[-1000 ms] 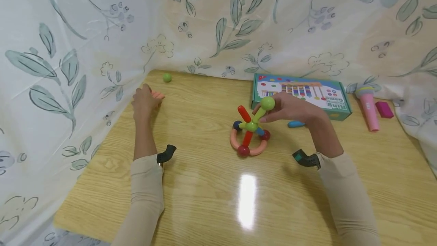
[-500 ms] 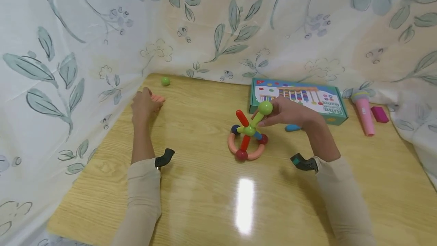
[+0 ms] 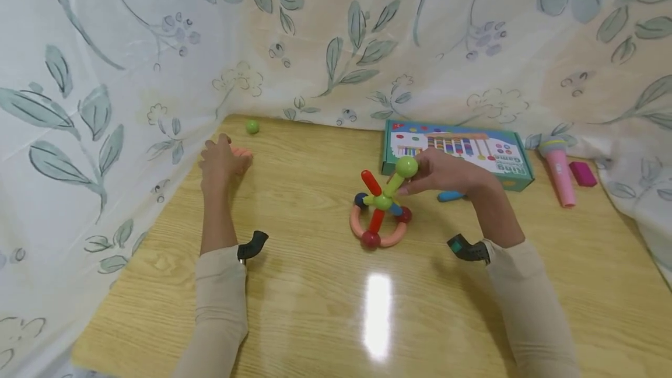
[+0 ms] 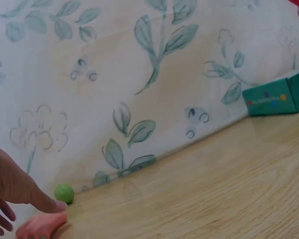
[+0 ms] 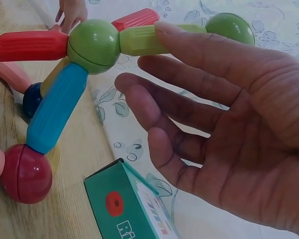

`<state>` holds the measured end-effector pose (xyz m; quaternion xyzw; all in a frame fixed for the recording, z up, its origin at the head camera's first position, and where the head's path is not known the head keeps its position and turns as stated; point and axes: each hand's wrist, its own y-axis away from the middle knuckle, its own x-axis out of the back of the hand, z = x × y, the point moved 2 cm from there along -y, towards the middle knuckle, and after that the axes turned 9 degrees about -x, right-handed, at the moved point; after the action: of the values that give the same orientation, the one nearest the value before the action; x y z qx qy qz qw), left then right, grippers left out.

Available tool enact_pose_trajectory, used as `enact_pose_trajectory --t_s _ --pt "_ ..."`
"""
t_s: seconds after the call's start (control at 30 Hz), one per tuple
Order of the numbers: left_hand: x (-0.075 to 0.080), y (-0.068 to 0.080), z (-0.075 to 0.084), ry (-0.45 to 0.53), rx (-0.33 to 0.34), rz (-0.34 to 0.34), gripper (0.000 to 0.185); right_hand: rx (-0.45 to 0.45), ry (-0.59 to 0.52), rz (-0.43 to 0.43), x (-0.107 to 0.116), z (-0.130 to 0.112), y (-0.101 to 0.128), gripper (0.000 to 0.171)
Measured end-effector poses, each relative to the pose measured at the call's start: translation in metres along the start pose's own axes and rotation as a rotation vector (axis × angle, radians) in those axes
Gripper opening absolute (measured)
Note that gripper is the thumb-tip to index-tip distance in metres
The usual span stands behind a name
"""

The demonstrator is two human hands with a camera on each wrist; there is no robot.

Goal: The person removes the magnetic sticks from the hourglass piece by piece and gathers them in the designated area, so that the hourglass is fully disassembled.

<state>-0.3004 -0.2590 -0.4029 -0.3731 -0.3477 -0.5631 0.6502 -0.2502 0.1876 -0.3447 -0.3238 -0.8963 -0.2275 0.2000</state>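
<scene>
Right hand's grip (image 3: 446,172) steadies green stick (image 3: 397,178), tilted up-right from hub.

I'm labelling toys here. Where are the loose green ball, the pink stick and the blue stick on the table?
green ball (image 3: 252,127), head view, its middle.
pink stick (image 3: 242,152), head view, end beyond the left hand (image 3: 219,159).
blue stick (image 3: 449,196), head view, exposed end.

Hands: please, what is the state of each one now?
Left hand: open, fingers touching pink stick.
Right hand: holding light green stick.

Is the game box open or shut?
Shut. The game box lies flat on the table with its printed top closed.
</scene>
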Motion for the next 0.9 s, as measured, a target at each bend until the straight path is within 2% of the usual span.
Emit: enact_pose_trajectory --t_s 0.07,0.13,0.23,0.3,0.37,0.5,0.57,0.63,0.77,0.9 --pt "0.002 -0.005 0.01 -0.021 -0.017 0.028 0.075 -0.005 0.024 0.013 0.0 -0.001 -0.001 0.017" --pt "0.005 -0.008 0.028 0.002 -0.052 0.052 0.076 -0.014 0.037 0.021 -0.001 -0.002 0.0 0.017" --pt "0.007 -0.01 0.069 0.088 -0.16 0.068 0.074 -0.025 0.061 0.024 -0.001 -0.002 -0.001 0.018" --pt "0.007 -0.007 0.102 0.172 -0.282 0.064 0.07 -0.03 0.072 0.024 -0.001 -0.003 -0.002 0.018" --pt "0.006 0.001 0.135 0.238 -0.439 0.049 0.066 -0.028 0.07 0.019 -0.001 -0.003 -0.002 0.018" --pt "0.003 0.028 0.192 0.319 -0.762 0.009 0.054 0.003 0.05 -0.004 -0.003 -0.002 -0.005 0.018" --pt "0.001 0.044 0.214 0.331 -0.874 -0.023 0.051 0.016 0.044 -0.006 -0.004 -0.002 -0.005 0.019" --pt "-0.003 0.057 0.232 0.32 -0.973 -0.056 0.048 0.024 0.037 -0.006 -0.005 -0.002 -0.006 0.02" --pt "-0.015 0.078 0.259 0.269 -1.117 -0.159 0.046 0.007 0.042 0.016 -0.007 -0.004 -0.005 0.015" --pt "-0.025 0.09 0.269 0.198 -1.182 -0.217 0.039 -0.006 0.037 0.057 -0.011 -0.009 -0.002 0.011"
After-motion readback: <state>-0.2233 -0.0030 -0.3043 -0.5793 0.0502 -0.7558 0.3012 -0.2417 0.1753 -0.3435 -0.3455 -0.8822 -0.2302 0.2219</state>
